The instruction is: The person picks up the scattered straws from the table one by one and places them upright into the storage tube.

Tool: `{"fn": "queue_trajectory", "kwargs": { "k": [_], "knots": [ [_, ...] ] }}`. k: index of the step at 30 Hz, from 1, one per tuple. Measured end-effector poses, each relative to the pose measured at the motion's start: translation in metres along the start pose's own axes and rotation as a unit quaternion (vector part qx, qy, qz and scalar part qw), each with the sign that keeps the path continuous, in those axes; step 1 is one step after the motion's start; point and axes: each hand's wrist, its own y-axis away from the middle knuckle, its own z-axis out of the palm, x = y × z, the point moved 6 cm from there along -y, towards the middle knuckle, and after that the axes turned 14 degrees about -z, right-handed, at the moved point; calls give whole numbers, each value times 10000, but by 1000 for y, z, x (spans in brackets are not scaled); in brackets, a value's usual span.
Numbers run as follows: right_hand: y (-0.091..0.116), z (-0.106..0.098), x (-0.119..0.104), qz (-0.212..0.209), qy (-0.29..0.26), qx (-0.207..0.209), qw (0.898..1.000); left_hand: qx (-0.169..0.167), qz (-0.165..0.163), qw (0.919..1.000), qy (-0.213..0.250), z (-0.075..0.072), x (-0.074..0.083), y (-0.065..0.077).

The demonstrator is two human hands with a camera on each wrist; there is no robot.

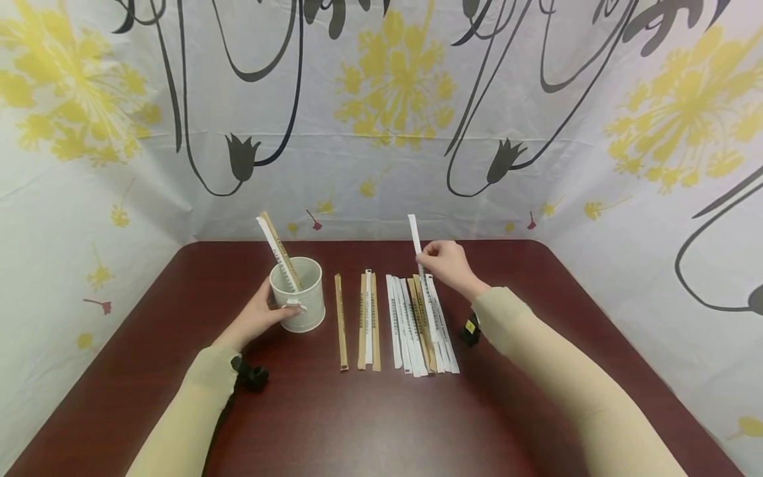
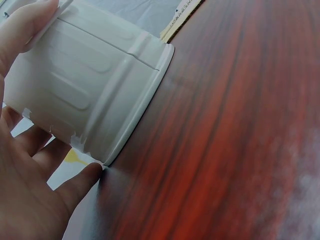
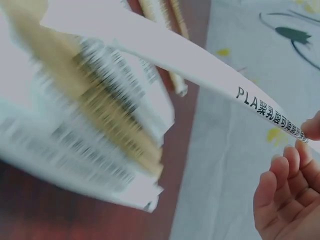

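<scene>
My left hand point(image 1: 259, 316) grips a small white metal bucket point(image 1: 310, 310), thumb across its front and fingers round its far side. In the left wrist view the bucket's base point(image 2: 135, 117) is at the tabletop. One white and one brown paper-wrapped straw point(image 1: 280, 255) lean out of the bucket. My right hand point(image 1: 448, 266) pinches a white paper-wrapped straw point(image 1: 414, 233) between thumb and forefinger. That straw slants over a spread of white and brown wrapped straws point(image 1: 401, 324). Black print shows along its wrapper point(image 3: 255, 102) in the right wrist view.
Between bucket and spread lie a single brown wrapped straw point(image 1: 341, 324) and a close group of brown and white ones point(image 1: 368, 331). The dark red wooden table point(image 1: 357, 424) reaches back to a flower-patterned cloth point(image 1: 381, 179).
</scene>
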Motion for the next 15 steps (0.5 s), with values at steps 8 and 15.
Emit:
{"fn": "queue_trajectory", "kwargs": {
  "k": [8,15],
  "knots": [
    [-32,19,-51,-541,-396,167,9976,65,-59,10000,-36,0,16,10],
    [-55,30,-97,-1186,-805,675,9874,-11,-35,10000,65,1,15,8]
  ]
}}
